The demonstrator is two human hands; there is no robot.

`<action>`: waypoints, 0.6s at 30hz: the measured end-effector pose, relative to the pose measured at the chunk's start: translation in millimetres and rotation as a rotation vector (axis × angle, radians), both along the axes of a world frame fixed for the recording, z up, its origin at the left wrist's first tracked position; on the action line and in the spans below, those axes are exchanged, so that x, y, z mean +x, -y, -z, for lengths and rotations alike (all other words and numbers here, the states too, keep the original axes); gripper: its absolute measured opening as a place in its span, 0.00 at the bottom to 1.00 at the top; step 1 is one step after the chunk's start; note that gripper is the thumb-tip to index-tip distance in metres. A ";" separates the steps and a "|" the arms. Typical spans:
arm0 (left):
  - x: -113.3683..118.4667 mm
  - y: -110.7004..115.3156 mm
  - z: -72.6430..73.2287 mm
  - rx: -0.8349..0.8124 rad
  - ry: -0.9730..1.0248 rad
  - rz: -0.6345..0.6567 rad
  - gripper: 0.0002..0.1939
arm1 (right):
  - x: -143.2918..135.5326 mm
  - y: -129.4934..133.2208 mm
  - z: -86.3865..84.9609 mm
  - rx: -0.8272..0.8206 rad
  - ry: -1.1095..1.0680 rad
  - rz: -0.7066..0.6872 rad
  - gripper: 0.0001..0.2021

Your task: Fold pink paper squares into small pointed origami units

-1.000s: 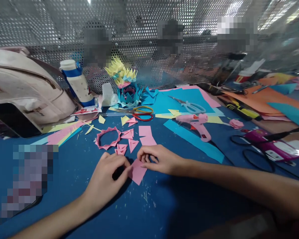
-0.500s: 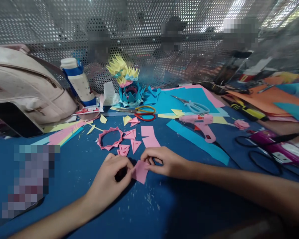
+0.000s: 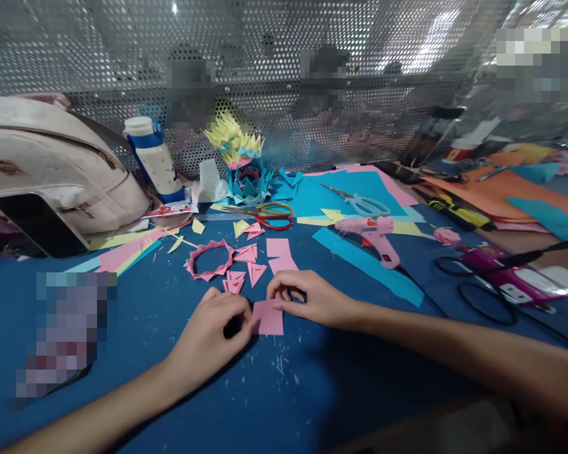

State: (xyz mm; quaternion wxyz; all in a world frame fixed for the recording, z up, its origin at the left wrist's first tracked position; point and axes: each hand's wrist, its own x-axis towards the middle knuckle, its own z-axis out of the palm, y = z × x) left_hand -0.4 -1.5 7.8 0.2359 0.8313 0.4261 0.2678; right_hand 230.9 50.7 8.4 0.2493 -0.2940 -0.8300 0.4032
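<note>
Between my two hands is a small pink paper rectangle [image 3: 267,319], its long edge running level with the table front. My left hand [image 3: 222,321] pinches its left edge between thumb and fingers. At the upper right corner, the thumb and fingers of my right hand [image 3: 307,299] are closed on the same paper. Just beyond lie more pink paper pieces [image 3: 278,248], several folded pink triangles [image 3: 235,281] and a pink ring of joined folded points [image 3: 211,260].
Behind the ring lie red-and-yellow-handled scissors [image 3: 274,215]. A pink glue gun [image 3: 376,236] rests on a blue paper strip [image 3: 407,287], its cord trailing right. A phone [image 3: 40,224] leans on a backpack [image 3: 33,157] at left, beside a bottle [image 3: 156,157]. A yellow-and-blue paper model [image 3: 246,167] stands at the back.
The pink paper in my hands has turned from a slanted position to lying nearly square to me. My right hand has shifted slightly up along its edge.
</note>
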 end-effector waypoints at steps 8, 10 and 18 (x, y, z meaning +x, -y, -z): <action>-0.6 -0.5 0.9 -0.023 0.008 -0.001 0.07 | -0.9 0.0 -1.6 -0.007 0.025 -0.011 0.04; -1.4 -1.6 1.9 -0.035 0.010 -0.007 0.05 | -0.8 0.7 -1.9 -0.015 0.040 -0.015 0.04; -3.6 -2.6 4.5 -0.016 0.013 0.007 0.04 | 0.6 1.1 -0.5 -0.010 0.089 -0.039 0.03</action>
